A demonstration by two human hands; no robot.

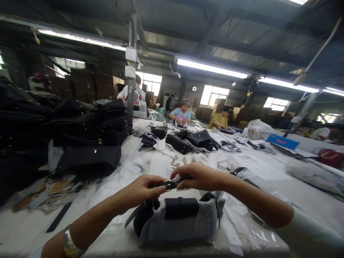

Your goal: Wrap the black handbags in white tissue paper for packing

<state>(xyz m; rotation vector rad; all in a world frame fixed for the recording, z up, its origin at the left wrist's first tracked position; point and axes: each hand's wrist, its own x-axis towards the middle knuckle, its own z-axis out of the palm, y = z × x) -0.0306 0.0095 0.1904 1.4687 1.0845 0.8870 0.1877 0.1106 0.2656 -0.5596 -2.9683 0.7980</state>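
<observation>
A black handbag [181,208] stands at the near edge of the table, its body partly wrapped in whitish sheet. Above it a black strap with a gold-coloured buckle [168,185] is stretched between my hands. My left hand [147,188] pinches the strap on the left side of the buckle, thumb in front. My right hand [197,176] is closed on the strap just right of the buckle, its fingers bent over from above. The fingertips of both hands almost meet at the buckle. Part of the strap is hidden under my right fingers.
Stacked black bags [88,157] rise at the left. Loose paper tags [51,190] and a dark strip [59,217] lie in front of them. More black bags [188,139] and wrapping cover the table ahead. A blue box [283,141] sits at the right. Several people work beyond.
</observation>
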